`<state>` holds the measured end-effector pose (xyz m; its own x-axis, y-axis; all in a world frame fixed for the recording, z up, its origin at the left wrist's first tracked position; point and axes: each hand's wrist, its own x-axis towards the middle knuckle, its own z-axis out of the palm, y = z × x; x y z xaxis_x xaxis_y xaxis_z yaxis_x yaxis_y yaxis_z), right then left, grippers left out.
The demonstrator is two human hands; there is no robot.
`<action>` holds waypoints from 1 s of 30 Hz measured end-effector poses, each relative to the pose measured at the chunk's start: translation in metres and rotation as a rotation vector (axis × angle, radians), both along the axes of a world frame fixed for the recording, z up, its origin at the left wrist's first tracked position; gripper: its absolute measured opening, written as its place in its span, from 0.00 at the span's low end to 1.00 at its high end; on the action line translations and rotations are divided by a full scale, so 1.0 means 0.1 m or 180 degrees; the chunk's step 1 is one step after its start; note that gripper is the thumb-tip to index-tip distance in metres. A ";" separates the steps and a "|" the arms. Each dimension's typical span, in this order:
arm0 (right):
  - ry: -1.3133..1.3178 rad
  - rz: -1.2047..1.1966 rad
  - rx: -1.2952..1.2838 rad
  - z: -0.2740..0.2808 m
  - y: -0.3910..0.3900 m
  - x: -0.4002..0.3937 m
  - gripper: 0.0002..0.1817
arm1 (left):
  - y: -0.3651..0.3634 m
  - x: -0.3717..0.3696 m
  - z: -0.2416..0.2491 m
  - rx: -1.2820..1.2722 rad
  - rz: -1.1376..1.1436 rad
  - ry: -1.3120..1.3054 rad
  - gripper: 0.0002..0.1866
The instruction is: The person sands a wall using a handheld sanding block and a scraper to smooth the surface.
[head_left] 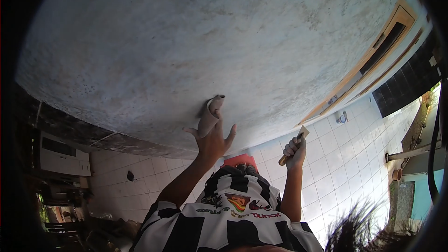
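Observation:
My left hand (212, 142) reaches up to the pale blue-grey wall (154, 51). Its thumb and little finger stick out sideways, while the middle fingers run into a curled grey-brown sheet that looks like sandpaper (207, 122). That sheet lies against the wall, and the fingertips are partly hidden by it. Lower and to the right, my right hand (295, 153) is closed around the wooden handle of a putty knife (304, 132). Its flat blade points upward, apart from the wall.
Below me is a red stool or platform (240, 160), with my feet on it. White floor tiles (322, 168) spread around. A small container (342, 119) stands on the floor at right. A wooden-framed opening (396, 23) is at right, and a white cabinet (64, 156) at left.

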<state>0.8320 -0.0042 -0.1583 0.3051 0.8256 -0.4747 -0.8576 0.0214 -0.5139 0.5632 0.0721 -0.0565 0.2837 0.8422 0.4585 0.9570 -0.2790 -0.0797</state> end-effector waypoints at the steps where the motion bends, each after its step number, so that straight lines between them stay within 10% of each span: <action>1: 0.0028 -0.0058 -0.0014 -0.02 -0.01 0.01 0.22 | 0.04 -0.15 -0.02 -0.0011 -0.0020 0.0016 0.41; 7: 0.0276 -0.0143 0.0030 -0.06 -0.05 -0.03 0.17 | 0.14 0.03 -0.46 0.0540 -0.0422 -0.1242 0.45; 9: 0.0358 -0.0093 0.0087 -0.05 -0.03 -0.04 0.14 | 0.05 0.31 -0.46 -0.0288 -0.0406 -0.0040 0.45; 16: 0.0236 -0.0189 0.0125 -0.14 -0.02 0.01 0.13 | 0.00 -0.29 -0.08 -0.0048 0.0390 0.0104 0.48; 18: 0.0140 -0.0326 0.0093 -0.16 -0.03 0.03 0.13 | 0.08 -0.47 -0.14 0.0529 -0.0011 -0.1367 0.46; 21: 0.0414 -0.0395 0.0044 -0.13 -0.05 0.00 0.14 | 0.18 -0.14 -0.32 0.0670 -0.0313 -0.1409 0.44; 30: -0.0298 -0.0266 -0.0076 0.22 -0.03 -0.18 0.22 | 0.05 0.27 -0.50 -0.0799 -0.0941 -0.0564 0.50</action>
